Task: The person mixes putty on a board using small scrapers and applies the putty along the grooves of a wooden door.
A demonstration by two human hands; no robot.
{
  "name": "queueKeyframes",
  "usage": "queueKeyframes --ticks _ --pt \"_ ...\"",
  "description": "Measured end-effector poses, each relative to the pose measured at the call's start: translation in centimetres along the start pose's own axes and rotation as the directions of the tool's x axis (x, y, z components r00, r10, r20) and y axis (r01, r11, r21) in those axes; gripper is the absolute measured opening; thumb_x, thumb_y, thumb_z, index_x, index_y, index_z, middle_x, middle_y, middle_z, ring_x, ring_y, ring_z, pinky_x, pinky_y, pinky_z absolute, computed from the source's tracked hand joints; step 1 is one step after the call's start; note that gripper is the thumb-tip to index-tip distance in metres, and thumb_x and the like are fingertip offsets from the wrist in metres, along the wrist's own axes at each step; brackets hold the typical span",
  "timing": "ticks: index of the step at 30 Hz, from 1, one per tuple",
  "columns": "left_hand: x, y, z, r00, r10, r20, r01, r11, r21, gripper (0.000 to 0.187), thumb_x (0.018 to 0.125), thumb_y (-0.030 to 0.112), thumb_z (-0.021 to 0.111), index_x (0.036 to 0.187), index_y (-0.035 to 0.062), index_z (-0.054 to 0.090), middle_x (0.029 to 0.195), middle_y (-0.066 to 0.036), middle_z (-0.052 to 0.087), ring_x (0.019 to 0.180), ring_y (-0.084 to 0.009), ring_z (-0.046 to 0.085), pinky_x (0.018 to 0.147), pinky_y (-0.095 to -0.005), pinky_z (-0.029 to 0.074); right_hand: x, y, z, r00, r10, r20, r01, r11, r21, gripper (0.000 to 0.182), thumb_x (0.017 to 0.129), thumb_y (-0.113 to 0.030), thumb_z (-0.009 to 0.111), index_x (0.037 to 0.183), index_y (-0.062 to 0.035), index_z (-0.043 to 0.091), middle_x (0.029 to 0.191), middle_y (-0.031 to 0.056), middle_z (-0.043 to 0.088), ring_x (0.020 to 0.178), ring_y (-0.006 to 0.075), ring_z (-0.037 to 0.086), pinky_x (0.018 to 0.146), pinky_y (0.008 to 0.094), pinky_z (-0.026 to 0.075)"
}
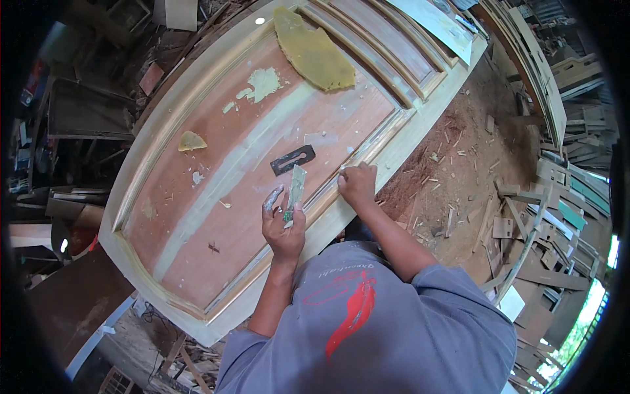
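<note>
My left hand is closed around a small putty knife, its putty-smeared blade pointing up; putty also coats the fingers. My right hand is curled with its fingertips against the gold-brown moulding along the near edge of a wooden door. Whether those fingers pinch anything is hidden. Just beyond the knife, a dark slotted plane iron lies on the reddish panel. A pale band of filler runs along that panel.
A yellow-brown sheet with ragged edges and a smaller matching scrap lie on the door. Dried putty spots the panel. A white board rests at the far end. Wood offcuts litter the dirt floor to the right.
</note>
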State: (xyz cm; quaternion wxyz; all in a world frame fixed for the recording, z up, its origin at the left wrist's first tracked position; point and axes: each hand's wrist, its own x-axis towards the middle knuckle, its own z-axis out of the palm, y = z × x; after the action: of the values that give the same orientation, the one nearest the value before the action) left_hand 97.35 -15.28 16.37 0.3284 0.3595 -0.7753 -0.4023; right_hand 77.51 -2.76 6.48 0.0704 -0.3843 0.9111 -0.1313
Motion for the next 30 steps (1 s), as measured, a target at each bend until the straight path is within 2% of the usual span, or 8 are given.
queueKeyframes --ticks 3,7,9,12,19,24,27,30 --pt "0.2 0.1 -0.5 0.994 -0.106 0.015 0.107 0.992 -0.074 0.034 0.092 0.006 0.073 0.125 -0.0012 0.077 0.131 -0.019 0.068 0.126 -0.0319 0.064 0.107 -0.0435 0.051 1.7 2.1 -2.0 0.962 0.272 0.008 -0.272 0.96 0.059 0.017 0.086 -0.028 0.076 0.092 -0.014 0.083 0.082 0.0124 0.074 0.088 0.0336 0.067 0.088 0.0479 0.045" --pt "0.2 -0.5 -0.7 0.996 -0.081 0.035 0.083 0.995 -0.055 0.034 0.093 0.007 0.073 0.126 -0.0007 0.076 0.131 -0.019 0.068 0.126 -0.0315 0.064 0.107 -0.043 0.051 6.2 7.1 -4.4 0.918 0.356 -0.175 -0.369 0.928 -0.044 0.021 0.09 -0.029 0.075 0.098 -0.0123 0.083 0.089 0.0191 0.073 0.091 0.0366 0.068 0.093 0.0488 0.047" --pt "0.1 -0.5 -0.7 0.995 -0.086 0.043 0.088 0.994 -0.062 0.034 0.093 0.007 0.073 0.126 -0.001 0.076 0.131 -0.019 0.068 0.126 -0.0315 0.064 0.106 -0.0428 0.052 8.1 9.2 -4.4 0.921 0.346 -0.179 -0.359 0.932 -0.046 0.02 0.09 -0.028 0.074 0.098 -0.0118 0.083 0.089 0.0186 0.074 0.093 0.0361 0.068 0.093 0.0484 0.048" --pt "0.3 -0.9 -0.6 1.0 0.017 -0.003 -0.017 0.999 -0.029 0.039 0.089 0.001 0.073 0.128 -0.003 0.074 0.129 -0.021 0.068 0.098 -0.0251 0.073 0.077 -0.0347 0.06 10.1 11.2 -3.7 0.935 0.303 -0.185 -0.324 0.941 -0.095 0.017 0.089 -0.025 0.074 0.095 -0.0111 0.082 0.089 0.017 0.074 0.096 0.0349 0.068 0.091 0.0479 0.048" --pt "0.3 -1.2 -0.7 1.0 0.015 -0.017 -0.015 1.0 -0.007 0.038 0.089 0.002 0.073 0.127 -0.0029 0.075 0.129 -0.02 0.068 0.094 -0.0244 0.073 0.077 -0.0347 0.06 9.9 11.0 -2.1 0.982 0.168 -0.086 -0.186 0.939 -0.288 0.009 0.088 -0.019 0.074 0.088 -0.0114 0.078 0.089 0.0135 0.074 0.097 0.0312 0.068 0.089 0.0469 0.047" --pt "1.0 -1.6 -0.4 0.995 0.101 -0.023 -0.1 0.995 0.032 0.038 0.089 0.001 0.073 0.127 -0.0028 0.075 0.129 -0.021 0.068 0.091 -0.0233 0.073 0.076 -0.0334 0.06 7.5 7.7 -1.2 0.99 0.134 -0.048 -0.141 0.966 -0.216 0.006 0.084 -0.016 0.075 0.086 -0.0113 0.077 0.086 0.0122 0.073 0.096 0.0317 0.067 0.089 0.0476 0.047" --pt "1.2 -1.0 -0.2 0.999 0.032 0.005 -0.032 0.999 -0.043 0.039 0.088 0.0 0.072 0.128 -0.0019 0.075 0.131 -0.021 0.067 0.091 -0.0218 0.072 0.075 -0.0324 0.06 5.4 5.7 -0.3 0.995 0.081 -0.061 -0.089 0.987 -0.134 0.006 0.08 -0.013 0.076 0.084 -0.0092 0.076 0.083 0.0123 0.072 0.093 0.0327 0.066 0.086 0.0486 0.047" --pt "1.1 -1.3 0.1 0.999 0.044 0.003 -0.044 0.997 -0.058 0.041 0.088 -0.001 0.072 0.129 -0.0008 0.074 0.132 -0.021 0.066 0.089 -0.0201 0.072 0.074 -0.0318 0.06 3.1 2.7 0.2 0.998 0.041 -0.052 -0.044 0.997 -0.067 0.004 0.08 -0.013 0.077 0.083 -0.0102 0.076 0.082 0.012 0.072 0.091 0.0326 0.065 0.086 0.0485 0.046"
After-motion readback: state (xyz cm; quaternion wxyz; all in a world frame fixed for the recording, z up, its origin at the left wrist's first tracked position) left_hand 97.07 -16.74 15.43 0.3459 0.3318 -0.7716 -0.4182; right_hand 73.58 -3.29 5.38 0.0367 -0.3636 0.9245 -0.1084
